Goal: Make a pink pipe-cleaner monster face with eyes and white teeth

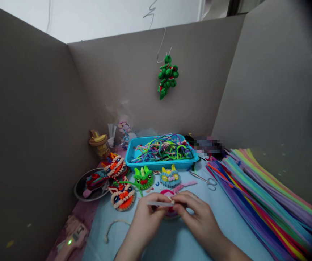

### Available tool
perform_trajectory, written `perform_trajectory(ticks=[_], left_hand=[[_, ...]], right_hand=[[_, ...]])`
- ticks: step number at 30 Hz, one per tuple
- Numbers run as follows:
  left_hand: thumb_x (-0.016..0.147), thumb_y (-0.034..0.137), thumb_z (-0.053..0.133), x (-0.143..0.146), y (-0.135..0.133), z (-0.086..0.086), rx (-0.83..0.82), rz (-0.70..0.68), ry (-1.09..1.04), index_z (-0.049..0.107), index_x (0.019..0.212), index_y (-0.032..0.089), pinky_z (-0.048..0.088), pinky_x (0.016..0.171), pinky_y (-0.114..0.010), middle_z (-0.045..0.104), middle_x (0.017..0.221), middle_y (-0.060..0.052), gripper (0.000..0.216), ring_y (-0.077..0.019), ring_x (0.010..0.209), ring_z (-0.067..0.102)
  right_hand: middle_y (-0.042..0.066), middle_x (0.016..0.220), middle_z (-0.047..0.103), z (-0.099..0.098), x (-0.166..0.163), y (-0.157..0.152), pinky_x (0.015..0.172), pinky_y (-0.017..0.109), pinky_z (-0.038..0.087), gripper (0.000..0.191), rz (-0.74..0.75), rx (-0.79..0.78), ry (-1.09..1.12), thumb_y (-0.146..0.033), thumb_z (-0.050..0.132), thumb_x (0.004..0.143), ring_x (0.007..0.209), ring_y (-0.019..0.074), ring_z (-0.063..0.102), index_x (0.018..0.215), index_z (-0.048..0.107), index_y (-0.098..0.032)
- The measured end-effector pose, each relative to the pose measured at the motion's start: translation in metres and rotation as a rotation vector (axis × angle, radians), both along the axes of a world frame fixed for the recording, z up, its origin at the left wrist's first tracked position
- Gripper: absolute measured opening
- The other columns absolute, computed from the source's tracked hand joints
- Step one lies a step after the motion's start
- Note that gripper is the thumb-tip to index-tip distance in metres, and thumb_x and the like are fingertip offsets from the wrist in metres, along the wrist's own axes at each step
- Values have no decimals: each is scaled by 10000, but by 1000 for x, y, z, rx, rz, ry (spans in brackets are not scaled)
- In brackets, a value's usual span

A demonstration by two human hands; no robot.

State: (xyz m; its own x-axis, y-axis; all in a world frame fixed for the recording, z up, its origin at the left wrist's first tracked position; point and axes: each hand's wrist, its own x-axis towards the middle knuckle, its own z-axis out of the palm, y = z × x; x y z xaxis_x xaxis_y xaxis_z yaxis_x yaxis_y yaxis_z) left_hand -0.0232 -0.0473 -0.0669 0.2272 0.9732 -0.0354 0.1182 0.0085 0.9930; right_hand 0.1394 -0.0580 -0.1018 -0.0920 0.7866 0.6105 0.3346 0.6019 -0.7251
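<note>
My left hand (147, 219) and my right hand (199, 217) meet over the light blue table top (177, 239), both with fingers pinched. Between the fingertips runs a thin white strip (160, 204), lying roughly level. Under the fingers sits a small pink pipe-cleaner piece (169, 194), mostly hidden by the hands. Just beyond the hands lie a green horned pipe-cleaner face (143, 177), a blue and yellow face (169, 177) and an orange and white face (122, 197).
A blue tray (130, 154) of tangled pipe cleaners stands behind the faces. Scissors (207, 180) lie to its right. A thick fan of coloured pipe cleaners (264, 195) covers the right side. A dark bowl (80, 188) and a glue gun (73, 237) are at left. Cardboard walls enclose the desk.
</note>
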Motion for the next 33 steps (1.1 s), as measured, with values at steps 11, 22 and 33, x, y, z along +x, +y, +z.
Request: perform_trajectory(ticks=[11, 22, 33], left_hand=[[701, 251, 666, 9, -3, -3, -35, -79, -73, 739, 807, 115, 472, 668, -272, 722, 773, -88, 188, -191, 724, 629], [605, 383, 778, 11, 0, -21, -214, 12, -310, 719, 750, 76, 488, 670, -295, 709, 701, -96, 344, -179, 650, 626], [564, 392, 794, 10, 1, -12, -189, 178, -378, 585, 569, 122, 392, 550, -202, 572, 530, 18, 342, -88, 525, 489]], right_hand=[[44, 832, 626, -6, 2, 1, 710, 271, 513, 119, -161, 110, -94, -153, 539, 858, 815, 167, 607, 897, 627, -223], [67, 827, 609, -11, -8, -3, 668, 289, 528, 244, -212, 237, -263, -109, 469, 867, 753, 171, 603, 981, 654, -220], [92, 988, 623, -4, -10, -4, 781, 315, 547, 412, -79, 297, -221, -31, 428, 846, 908, 182, 609, 1150, 605, -246]])
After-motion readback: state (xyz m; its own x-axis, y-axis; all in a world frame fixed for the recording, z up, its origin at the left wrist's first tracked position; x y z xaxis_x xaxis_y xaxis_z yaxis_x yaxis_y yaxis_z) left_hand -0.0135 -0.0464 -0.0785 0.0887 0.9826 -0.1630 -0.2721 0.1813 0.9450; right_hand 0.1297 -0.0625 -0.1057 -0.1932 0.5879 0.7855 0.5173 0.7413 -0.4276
